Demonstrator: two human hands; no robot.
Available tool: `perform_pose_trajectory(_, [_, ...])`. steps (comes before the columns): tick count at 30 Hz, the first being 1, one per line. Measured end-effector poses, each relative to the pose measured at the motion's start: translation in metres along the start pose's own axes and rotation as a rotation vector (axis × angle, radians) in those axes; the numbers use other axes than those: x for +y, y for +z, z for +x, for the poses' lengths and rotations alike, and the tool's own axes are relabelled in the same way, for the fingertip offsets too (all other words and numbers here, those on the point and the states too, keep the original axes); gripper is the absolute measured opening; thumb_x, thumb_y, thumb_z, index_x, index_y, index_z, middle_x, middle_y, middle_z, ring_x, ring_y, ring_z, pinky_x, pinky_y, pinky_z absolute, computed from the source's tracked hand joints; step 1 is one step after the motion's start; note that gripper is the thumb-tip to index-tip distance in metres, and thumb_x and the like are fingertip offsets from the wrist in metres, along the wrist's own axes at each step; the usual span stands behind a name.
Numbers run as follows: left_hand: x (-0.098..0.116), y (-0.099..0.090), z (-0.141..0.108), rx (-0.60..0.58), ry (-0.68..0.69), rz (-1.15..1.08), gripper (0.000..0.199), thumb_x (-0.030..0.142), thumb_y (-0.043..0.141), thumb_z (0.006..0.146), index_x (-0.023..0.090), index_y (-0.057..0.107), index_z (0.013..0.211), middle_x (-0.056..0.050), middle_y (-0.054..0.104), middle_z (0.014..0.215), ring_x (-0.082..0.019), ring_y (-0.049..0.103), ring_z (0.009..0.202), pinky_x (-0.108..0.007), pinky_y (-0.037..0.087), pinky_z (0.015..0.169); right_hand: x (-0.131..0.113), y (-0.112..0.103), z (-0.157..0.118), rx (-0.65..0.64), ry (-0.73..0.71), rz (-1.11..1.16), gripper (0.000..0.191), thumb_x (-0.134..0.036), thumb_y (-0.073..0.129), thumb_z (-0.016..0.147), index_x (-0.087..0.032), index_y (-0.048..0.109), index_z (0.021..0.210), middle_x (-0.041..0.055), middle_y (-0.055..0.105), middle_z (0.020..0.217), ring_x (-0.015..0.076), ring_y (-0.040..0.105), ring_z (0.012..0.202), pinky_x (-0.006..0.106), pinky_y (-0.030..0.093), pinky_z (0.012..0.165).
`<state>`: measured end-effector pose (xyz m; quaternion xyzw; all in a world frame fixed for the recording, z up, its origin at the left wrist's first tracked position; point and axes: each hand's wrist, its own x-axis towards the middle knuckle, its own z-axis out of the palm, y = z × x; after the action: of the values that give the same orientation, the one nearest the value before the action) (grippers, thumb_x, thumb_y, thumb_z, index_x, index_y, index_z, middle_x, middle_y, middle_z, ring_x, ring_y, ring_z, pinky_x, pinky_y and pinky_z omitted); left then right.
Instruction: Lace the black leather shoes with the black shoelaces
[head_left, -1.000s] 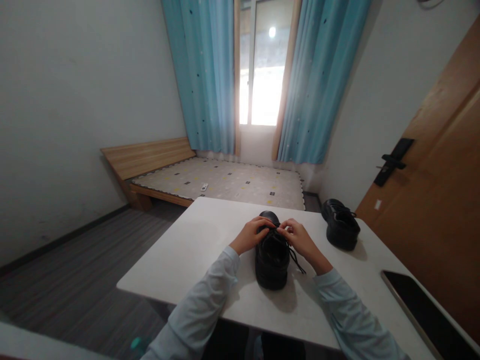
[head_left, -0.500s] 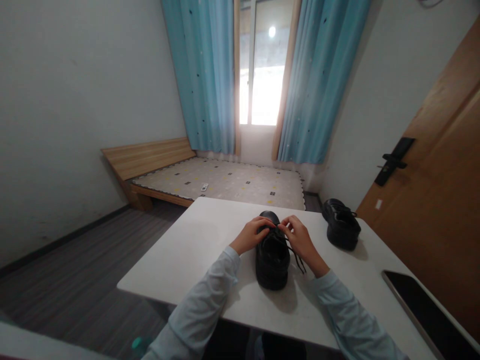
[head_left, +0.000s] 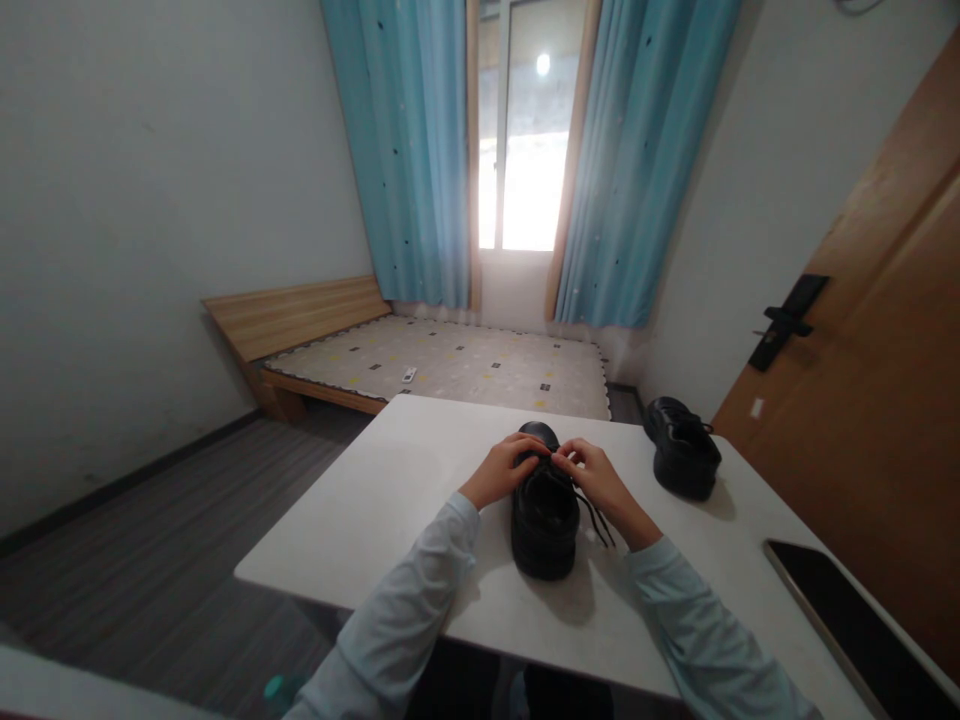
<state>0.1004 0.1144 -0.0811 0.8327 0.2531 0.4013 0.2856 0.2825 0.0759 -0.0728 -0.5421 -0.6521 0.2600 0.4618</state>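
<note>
A black lace-up shoe (head_left: 545, 530) stands on the white table (head_left: 360, 500), its toe pointing away from me and its heel near me. My left hand (head_left: 508, 467) lies over the left side of the lacing, fingers closed near the upper laces. From the right, my right hand (head_left: 592, 472) meets it above the laces, fingertips pinched together. What either hand grips is too small to make out. Loose black lace ends (head_left: 598, 520) hang down the shoe's right side onto the table.
A second black shoe (head_left: 684, 455) stands at the table's right back corner. A dark flat device (head_left: 855, 620) lies at the right edge. Behind the table is a low bed (head_left: 465, 360) with a small white remote (head_left: 409, 375). A wooden door (head_left: 885, 380) is at the right.
My right hand's fingertips have shifted slightly left, closer to my left fingers. The loose lace ends have moved a little. My left hand and the shoe have stayed in place.
</note>
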Motion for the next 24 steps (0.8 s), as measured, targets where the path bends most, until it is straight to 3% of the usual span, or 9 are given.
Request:
perform_pose_trajectory(9, [-0.001,0.000,0.001,-0.017,-0.003,-0.006,0.022,0.017,0.052,0.083,0.019,0.065,0.100,-0.007,0.063,0.108,-0.019,0.055,0.107,-0.035,0.040,0.100,-0.008,0.006,-0.006,0.094,-0.039,-0.042,0.019,-0.037,0.056,0.077,-0.020,0.057,0.071,0.0021,0.061,0.069,0.0174,0.056,0.066,0.028,0.042,0.060])
perform_pose_trajectory(24, [0.000,0.000,0.001,-0.004,-0.004,-0.003,0.020,0.020,0.053,0.083,0.018,0.066,0.098,-0.007,0.063,0.107,-0.019,0.056,0.105,-0.034,0.041,0.098,-0.011,0.006,-0.006,0.052,-0.120,-0.057,0.013,-0.031,0.052,0.081,-0.021,0.051,0.072,-0.0002,0.056,0.069,0.0160,0.053,0.065,0.029,0.040,0.063])
